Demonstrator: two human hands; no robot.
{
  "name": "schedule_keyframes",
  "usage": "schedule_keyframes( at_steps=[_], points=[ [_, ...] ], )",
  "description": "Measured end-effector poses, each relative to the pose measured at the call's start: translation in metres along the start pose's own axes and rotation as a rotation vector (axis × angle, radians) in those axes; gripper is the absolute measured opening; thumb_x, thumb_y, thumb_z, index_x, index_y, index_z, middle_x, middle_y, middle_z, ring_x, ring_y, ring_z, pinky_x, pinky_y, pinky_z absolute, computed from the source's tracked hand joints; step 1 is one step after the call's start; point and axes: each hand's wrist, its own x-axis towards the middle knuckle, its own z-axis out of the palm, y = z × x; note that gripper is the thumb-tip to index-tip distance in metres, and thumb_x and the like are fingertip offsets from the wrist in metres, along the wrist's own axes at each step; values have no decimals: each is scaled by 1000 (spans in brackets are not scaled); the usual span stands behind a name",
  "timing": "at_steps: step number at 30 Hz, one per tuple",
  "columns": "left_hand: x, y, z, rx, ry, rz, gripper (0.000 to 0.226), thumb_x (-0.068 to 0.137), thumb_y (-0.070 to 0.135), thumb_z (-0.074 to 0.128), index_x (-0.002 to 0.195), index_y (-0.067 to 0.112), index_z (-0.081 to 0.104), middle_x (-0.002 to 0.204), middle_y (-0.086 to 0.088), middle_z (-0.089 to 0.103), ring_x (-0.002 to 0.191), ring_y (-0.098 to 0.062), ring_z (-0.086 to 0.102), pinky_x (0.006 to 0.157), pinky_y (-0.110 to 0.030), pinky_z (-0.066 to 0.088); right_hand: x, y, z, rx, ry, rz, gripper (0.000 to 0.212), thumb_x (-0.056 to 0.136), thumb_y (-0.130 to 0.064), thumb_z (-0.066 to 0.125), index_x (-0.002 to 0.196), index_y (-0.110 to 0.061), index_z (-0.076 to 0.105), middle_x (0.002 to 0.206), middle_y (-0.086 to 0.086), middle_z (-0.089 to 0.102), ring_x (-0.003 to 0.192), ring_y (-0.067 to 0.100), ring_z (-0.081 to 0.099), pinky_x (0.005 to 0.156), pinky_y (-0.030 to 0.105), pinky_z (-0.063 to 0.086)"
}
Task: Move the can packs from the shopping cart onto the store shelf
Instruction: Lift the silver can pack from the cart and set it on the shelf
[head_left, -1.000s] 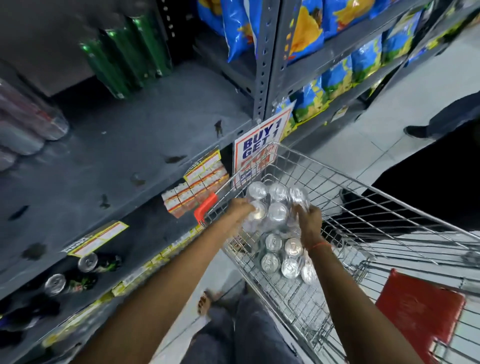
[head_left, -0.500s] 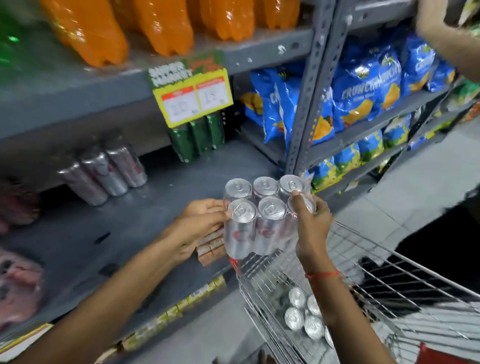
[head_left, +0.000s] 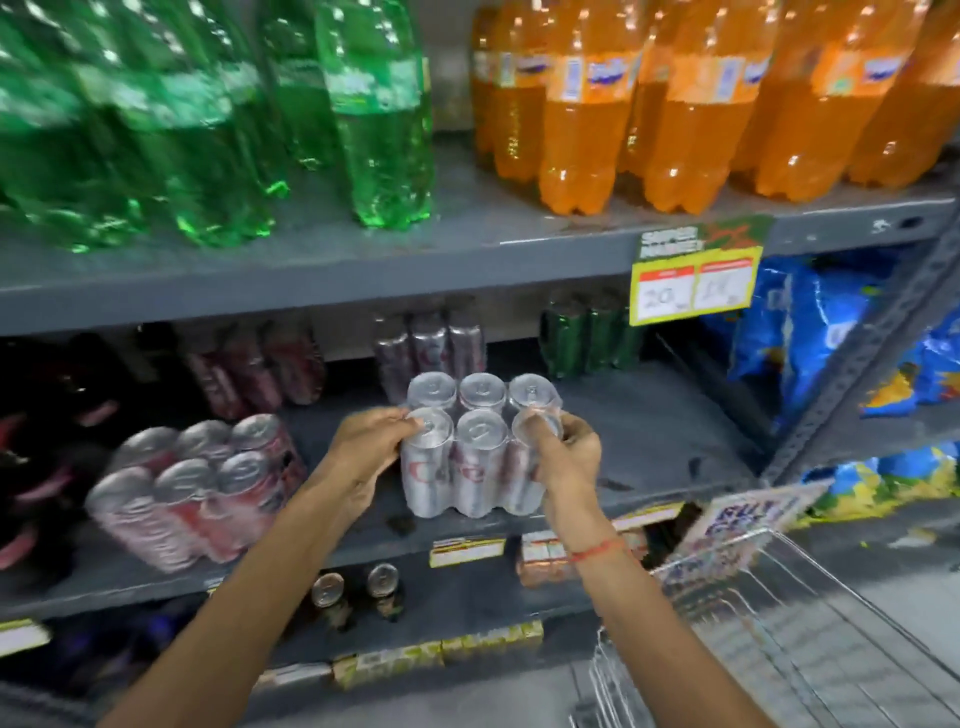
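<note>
A shrink-wrapped pack of silver cans (head_left: 467, 457) stands upright at the front of the grey middle shelf (head_left: 665, 441). My left hand (head_left: 366, 452) grips its left side. On its right side, my right hand (head_left: 563, 457) holds the pack, thumb over a front can top. The wire shopping cart (head_left: 779, 613) shows at the lower right; its inside is out of view.
A red-and-silver can pack (head_left: 197, 493) lies to the left on the same shelf. Further can packs (head_left: 431, 343) and green cans (head_left: 587, 338) stand at the back. Green bottles (head_left: 374, 114) and orange bottles (head_left: 587, 114) fill the shelf above. Blue chip bags (head_left: 810, 332) hang to the right.
Both hands lifted the silver can pack out of the cart, carried it up and left, and brought it over the middle shelf. My view swung from the cart to the shelves.
</note>
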Motion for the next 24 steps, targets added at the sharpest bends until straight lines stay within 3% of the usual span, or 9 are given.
schedule_keyframes(
  at_steps=[3,6,8,11,14,16,18,21,24],
  points=[
    [13,-3,-24,-44,126,-17,12,83,-3,60,88,5,67,95,-7,67,80,-14,61,67,-22,51,-2,11,31,-42,-56,21,19,81,-8,71,89,-2,55,80,9,57,74,22,55,69,37,48],
    [23,-10,-43,-71,158,-19,31,85,-3,58,115,-7,62,112,-14,63,82,-15,61,56,-13,53,-2,17,54,-94,-100,-18,18,81,-4,71,77,-7,53,76,6,56,71,20,54,70,39,48],
    [30,-16,-53,-73,160,-13,34,86,-2,56,120,-7,60,119,-17,62,91,-18,61,65,-16,53,-2,21,63,-119,-123,-24,22,82,-5,70,73,-16,53,77,6,58,72,23,56,68,41,51],
    [36,-23,-59,4,165,28,25,88,4,57,111,3,66,114,-16,67,104,-24,61,88,-30,50,1,26,62,-125,-159,-22,12,83,-9,70,86,-10,58,79,6,59,67,18,58,51,21,53],
    [33,-35,-46,308,206,148,24,94,19,49,111,8,62,116,-13,64,116,-31,57,90,-35,45,6,29,55,-189,-202,-18,24,87,-18,67,102,1,62,101,21,62,71,23,60,43,18,51],
    [26,-51,-28,626,293,236,56,97,34,40,141,-1,35,152,-25,31,143,-35,28,113,-42,30,7,33,49,-271,-207,-65,33,92,-23,61,113,2,60,118,26,59,89,26,64,66,26,59],
    [13,-68,-5,908,443,423,74,97,43,33,149,-5,10,159,-27,2,149,-35,2,121,-45,8,2,35,36,-335,-158,-198,43,96,-28,53,130,-3,52,127,15,55,111,16,56,101,28,47],
    [-8,-94,38,1052,409,658,72,96,43,30,148,-4,14,158,-24,6,147,-31,5,119,-43,4,-3,42,4,-465,-64,-505,46,97,-34,45,136,-10,48,116,-2,50,112,6,46,100,5,31],
    [-23,-125,87,1079,198,712,66,96,37,34,147,-3,21,157,-21,15,146,-32,16,119,-44,16,2,60,-43,-570,20,-594,40,98,-28,43,132,-9,51,119,6,54,114,8,45,102,5,28]
  ],
)
